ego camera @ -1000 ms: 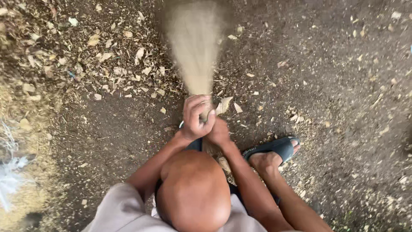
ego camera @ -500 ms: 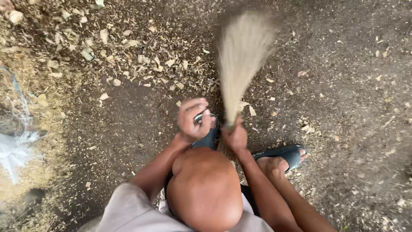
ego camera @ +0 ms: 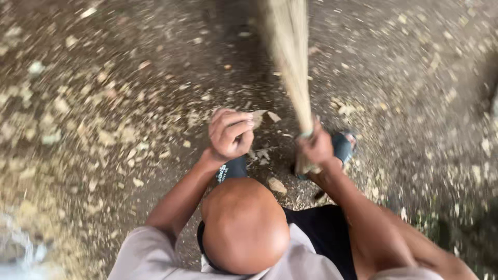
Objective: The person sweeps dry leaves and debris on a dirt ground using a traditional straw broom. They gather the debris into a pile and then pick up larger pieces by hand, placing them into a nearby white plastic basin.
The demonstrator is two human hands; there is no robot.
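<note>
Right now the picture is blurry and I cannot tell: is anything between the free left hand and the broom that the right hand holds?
Nothing visible does. The left hand is curled and apart from the broom, with only leaf-strewn ground showing in the gap. The right hand grips the broom's bundled base, above a dark sandal.

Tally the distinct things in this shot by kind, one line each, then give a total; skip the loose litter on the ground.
Hands: 2, the left hand closed and off the broom, the right hand gripping it
Brooms: 1, a straw broom
Sandals: 2, dark sandal and blue sandal
Total: 5
</note>
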